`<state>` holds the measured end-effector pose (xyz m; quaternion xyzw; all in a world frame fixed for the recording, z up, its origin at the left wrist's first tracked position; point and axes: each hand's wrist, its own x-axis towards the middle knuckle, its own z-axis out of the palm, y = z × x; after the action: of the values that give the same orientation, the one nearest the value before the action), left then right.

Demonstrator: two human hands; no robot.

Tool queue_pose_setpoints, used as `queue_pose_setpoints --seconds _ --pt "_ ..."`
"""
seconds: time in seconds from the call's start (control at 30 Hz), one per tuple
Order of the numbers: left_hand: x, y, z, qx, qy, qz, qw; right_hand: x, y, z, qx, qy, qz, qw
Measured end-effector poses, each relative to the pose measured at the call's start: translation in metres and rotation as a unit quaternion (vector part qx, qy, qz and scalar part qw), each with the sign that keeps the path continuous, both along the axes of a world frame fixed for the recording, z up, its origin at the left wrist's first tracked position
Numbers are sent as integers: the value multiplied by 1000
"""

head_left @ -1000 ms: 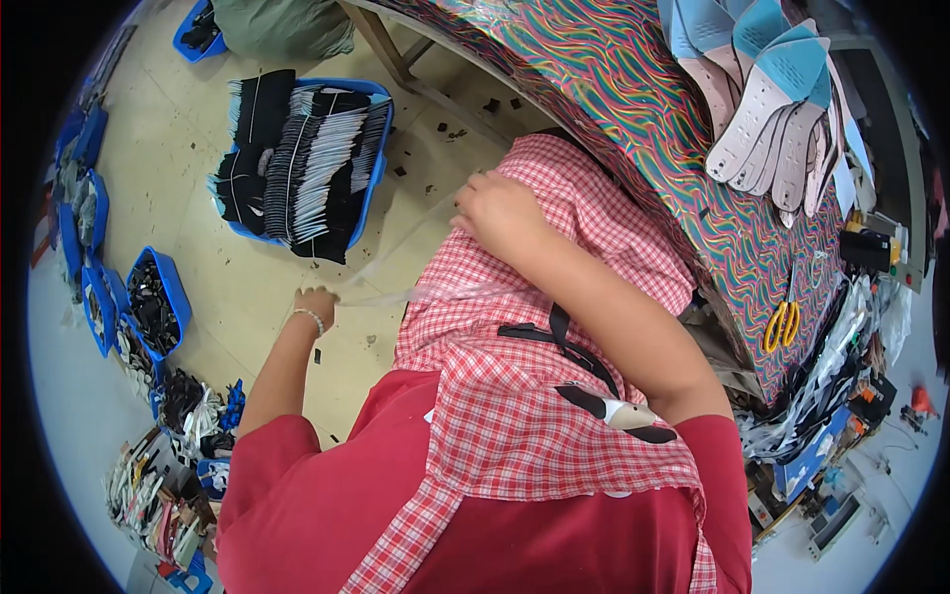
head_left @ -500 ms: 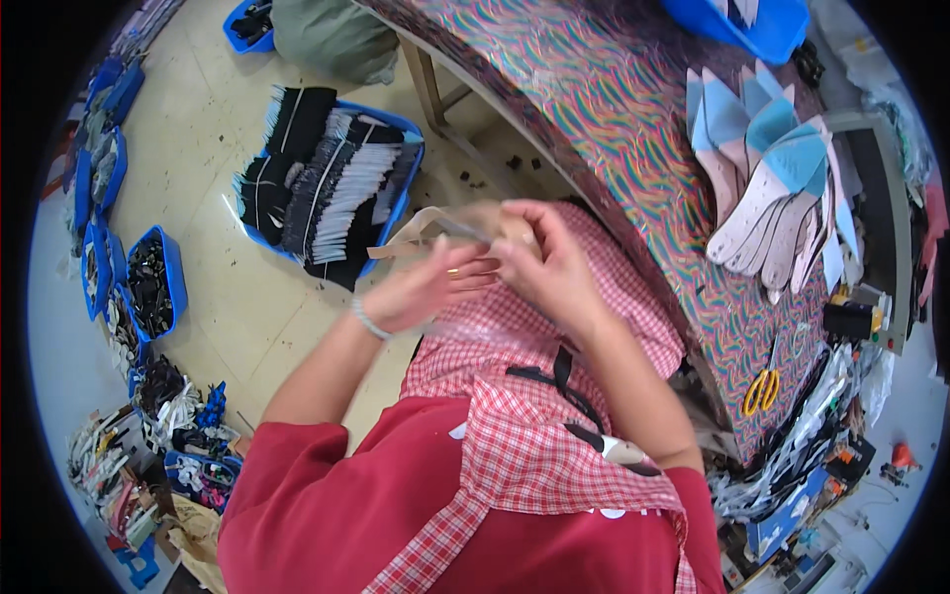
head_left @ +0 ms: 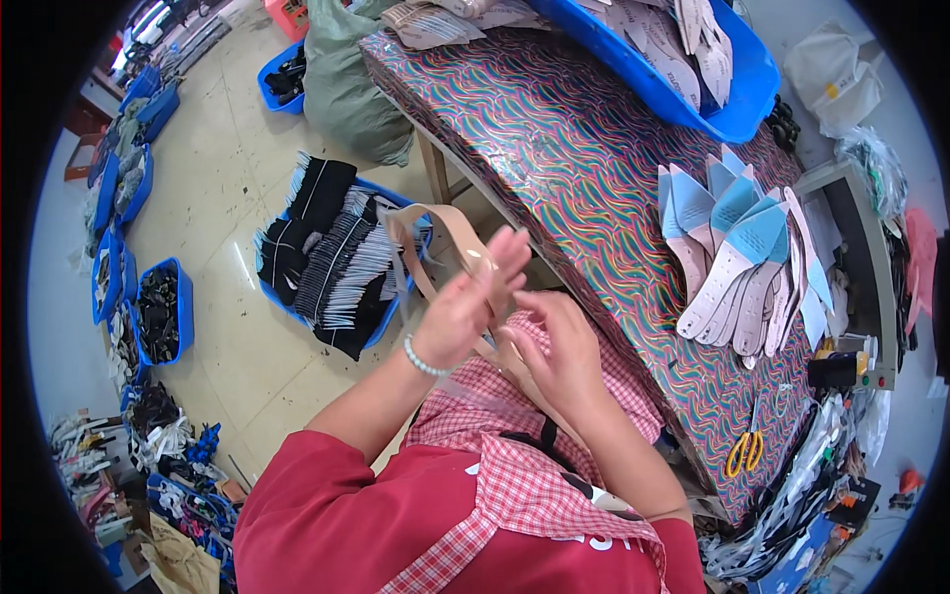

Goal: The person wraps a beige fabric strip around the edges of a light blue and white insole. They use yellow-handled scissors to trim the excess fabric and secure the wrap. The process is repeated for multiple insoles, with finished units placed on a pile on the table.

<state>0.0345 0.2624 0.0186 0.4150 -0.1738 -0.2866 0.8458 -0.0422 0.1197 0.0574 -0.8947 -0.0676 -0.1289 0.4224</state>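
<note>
In front of my apron, a long tan strip (head_left: 450,220) bends in a loop, with its ends running down between my hands. My left hand (head_left: 463,305), a beaded bracelet at its wrist, has the strip between thumb and fingers, the fingertips blurred. Close by on the right, my right hand (head_left: 562,346) curls over the lower run of the strip, which passes under its palm and along the forearm. A thin clear band (head_left: 475,396) hangs below my left wrist across the red checked apron (head_left: 435,416). The inner fingers of both hands are partly hidden.
A patterned table (head_left: 554,148) on the right bears fanned pink-and-blue insole-shaped pieces (head_left: 732,257), yellow-handled scissors (head_left: 744,452) and a blue tub (head_left: 757,89). On the floor stand a blue basket (head_left: 381,332) of black fringed pieces, a green sack (head_left: 346,99) and more blue bins (head_left: 183,307).
The tan strip now rises in a larger loop above my left hand. My hands have shifted lower and slightly right, and the view has tilted to show more of the table's far side.
</note>
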Motion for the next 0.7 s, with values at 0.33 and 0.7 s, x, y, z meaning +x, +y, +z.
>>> queue_pose_setpoints --seconds 0.33,0.7 --pt "-20 -8 -4 -6 17 -130 991 10 -23 -15 273 200 31 940" --pt "-22 -12 -1 37 33 -108 993 5 -13 -12 192 170 -34 966"
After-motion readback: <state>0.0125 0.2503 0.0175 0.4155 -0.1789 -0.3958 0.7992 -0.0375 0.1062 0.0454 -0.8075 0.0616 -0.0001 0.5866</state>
